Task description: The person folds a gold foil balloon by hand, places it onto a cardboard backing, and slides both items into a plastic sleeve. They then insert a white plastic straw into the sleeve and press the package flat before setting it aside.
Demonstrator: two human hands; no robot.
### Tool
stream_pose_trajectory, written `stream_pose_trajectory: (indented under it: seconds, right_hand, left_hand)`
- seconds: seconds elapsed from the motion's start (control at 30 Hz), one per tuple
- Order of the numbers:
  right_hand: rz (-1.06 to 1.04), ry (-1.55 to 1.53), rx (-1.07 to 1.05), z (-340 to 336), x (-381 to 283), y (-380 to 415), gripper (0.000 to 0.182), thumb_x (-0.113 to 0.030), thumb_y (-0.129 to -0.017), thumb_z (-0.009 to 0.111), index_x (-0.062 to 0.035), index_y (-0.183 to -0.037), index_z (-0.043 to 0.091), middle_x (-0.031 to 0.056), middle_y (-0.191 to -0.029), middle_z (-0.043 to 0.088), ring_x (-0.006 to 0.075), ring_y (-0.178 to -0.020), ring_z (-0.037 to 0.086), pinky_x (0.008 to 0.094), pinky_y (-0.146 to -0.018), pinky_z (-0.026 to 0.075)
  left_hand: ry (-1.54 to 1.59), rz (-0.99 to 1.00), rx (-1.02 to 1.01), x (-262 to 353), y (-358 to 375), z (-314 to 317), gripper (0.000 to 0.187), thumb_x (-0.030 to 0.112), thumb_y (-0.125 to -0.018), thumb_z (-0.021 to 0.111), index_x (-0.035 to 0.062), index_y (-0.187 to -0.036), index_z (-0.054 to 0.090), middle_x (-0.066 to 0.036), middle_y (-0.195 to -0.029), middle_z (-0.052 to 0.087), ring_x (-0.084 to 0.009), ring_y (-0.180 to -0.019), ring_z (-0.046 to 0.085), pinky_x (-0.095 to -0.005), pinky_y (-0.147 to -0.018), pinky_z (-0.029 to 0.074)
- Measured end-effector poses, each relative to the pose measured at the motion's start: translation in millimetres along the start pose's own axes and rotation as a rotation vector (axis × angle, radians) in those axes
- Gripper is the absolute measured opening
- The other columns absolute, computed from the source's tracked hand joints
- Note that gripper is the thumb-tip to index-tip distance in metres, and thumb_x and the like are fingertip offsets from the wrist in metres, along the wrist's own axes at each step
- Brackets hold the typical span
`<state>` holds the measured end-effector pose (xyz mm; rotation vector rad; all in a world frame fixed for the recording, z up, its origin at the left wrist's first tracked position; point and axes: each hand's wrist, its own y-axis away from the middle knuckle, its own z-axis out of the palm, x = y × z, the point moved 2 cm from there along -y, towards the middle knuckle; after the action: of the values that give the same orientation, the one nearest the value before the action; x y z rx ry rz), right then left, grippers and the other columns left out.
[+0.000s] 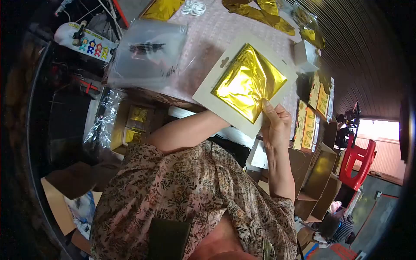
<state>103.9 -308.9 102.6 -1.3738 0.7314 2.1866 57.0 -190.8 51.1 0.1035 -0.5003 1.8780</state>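
My right hand (pixel 277 123) grips the lower right edge of a pale backing card (pixel 207 89) with a hang hole. Its thumb presses a folded piece of shiny gold foil (pixel 250 82) flat against the card. My left forearm (pixel 190 130) reaches in from the left and passes behind the card, so the left hand and its fingers are hidden. Left of the card, a stack of clear plastic bags (pixel 147 56) lies on the pinkish table (pixel 206 21).
More gold foil pieces (pixel 260 15) and a bundle of white rings (pixel 193 7) are at the table's far side. A small white box (pixel 306 56) sits at the right edge. Cardboard boxes (pixel 323 167), a red stool (pixel 359 164) and another person (pixel 342 227) are at right.
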Motion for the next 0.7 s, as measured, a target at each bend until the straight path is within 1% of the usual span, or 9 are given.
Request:
stream_pose_trajectory:
  seconds: [0.03,0.1,0.13,0.2,0.33,0.53,0.6,0.63,0.7]
  right_hand:
    - [0.001,0.002,-0.002,-1,2,0,0.015,-0.002,-0.099,0.068,0.0067,-0.109,0.073,0.0097,-0.105,0.075,0.0119,-0.091,0.067,0.0256,-0.087,0.053]
    - [-0.051,-0.024,-0.061,-3,5,1,0.022,-0.006,-0.1,0.066,0.0083,-0.116,0.07,0.0139,-0.112,0.074,0.0179,-0.1,0.07,0.0334,-0.092,0.055]
    - [-0.05,-0.022,-0.061,0,4,2,0.022,-0.006,-0.1,0.066,0.0083,-0.116,0.07,0.0139,-0.112,0.074,0.0179,-0.1,0.07,0.0334,-0.092,0.055]
    - [-0.044,0.0,-0.056,6,0,3,0.022,-0.005,-0.101,0.064,0.0085,-0.117,0.069,0.0145,-0.114,0.074,0.0184,-0.102,0.07,0.0332,-0.095,0.055]
    - [0.019,-0.017,-0.065,-2,4,-2,0.021,-0.002,-0.101,0.062,0.0089,-0.118,0.069,0.0152,-0.116,0.073,0.0185,-0.104,0.069,0.032,-0.097,0.053]
    - [-0.031,0.035,-0.051,21,-6,0,0.022,0.004,-0.099,0.059,0.0085,-0.117,0.07,0.0145,-0.117,0.073,0.0184,-0.105,0.067,0.0309,-0.097,0.052]
    - [-0.03,0.065,-0.025,22,-6,-2,0.022,0.003,-0.098,0.061,0.0076,-0.117,0.07,0.014,-0.115,0.073,0.0177,-0.105,0.067,0.0305,-0.096,0.052]
    - [-0.029,0.066,-0.025,23,-6,-3,0.022,0.003,-0.098,0.061,0.0076,-0.117,0.07,0.014,-0.115,0.073,0.0177,-0.105,0.067,0.0305,-0.096,0.052]
    - [-0.075,0.078,-0.021,23,-8,-4,0.021,0.001,-0.097,0.062,0.0078,-0.115,0.071,0.013,-0.113,0.074,0.0167,-0.104,0.068,0.0292,-0.095,0.052]
  left_hand:
    - [-0.04,-0.006,0.001,-1,0,4,0.048,0.021,-0.108,0.047,0.0065,-0.153,0.04,-0.013,-0.151,0.049,-0.0278,-0.144,0.041,-0.0388,-0.12,0.037]
    - [-0.119,-0.018,0.005,-3,0,9,0.05,0.019,-0.107,0.048,0.0067,-0.155,0.038,-0.013,-0.153,0.047,-0.0284,-0.149,0.037,-0.0391,-0.123,0.035]
    - [-0.118,-0.016,0.006,-6,-1,7,0.05,0.019,-0.107,0.048,0.0067,-0.155,0.038,-0.013,-0.153,0.047,-0.0284,-0.149,0.037,-0.0391,-0.123,0.035]
    - [0.032,-0.027,0.007,-13,-6,0,0.056,0.022,-0.107,0.046,0.0067,-0.159,0.032,-0.014,-0.163,0.036,-0.0319,-0.155,0.025,-0.0412,-0.127,0.029]
    - [0.166,0.04,-0.117,-27,-9,-16,0.058,0.029,-0.109,0.04,0.0068,-0.162,0.026,-0.014,-0.167,0.029,-0.0315,-0.156,0.022,-0.044,-0.129,0.023]
    - [0.011,0.066,-0.046,-27,-17,8,0.065,0.04,-0.109,0.036,0.0083,-0.164,0.02,-0.017,-0.169,0.024,-0.0314,-0.157,0.021,-0.0465,-0.13,0.017]
    - [-0.164,0.189,-0.169,-31,-12,10,0.071,0.05,-0.109,0.03,0.0096,-0.165,0.015,-0.02,-0.169,0.022,-0.0309,-0.157,0.02,-0.0468,-0.131,0.011]
    - [-0.164,0.19,-0.169,-28,-7,14,0.071,0.05,-0.109,0.03,0.0096,-0.165,0.015,-0.02,-0.169,0.022,-0.0309,-0.157,0.02,-0.0468,-0.131,0.011]
    - [-0.053,0.0,-0.135,-20,3,25,0.068,0.048,-0.11,0.027,0.0102,-0.165,0.015,-0.019,-0.17,0.021,-0.0297,-0.157,0.021,-0.0426,-0.13,0.012]
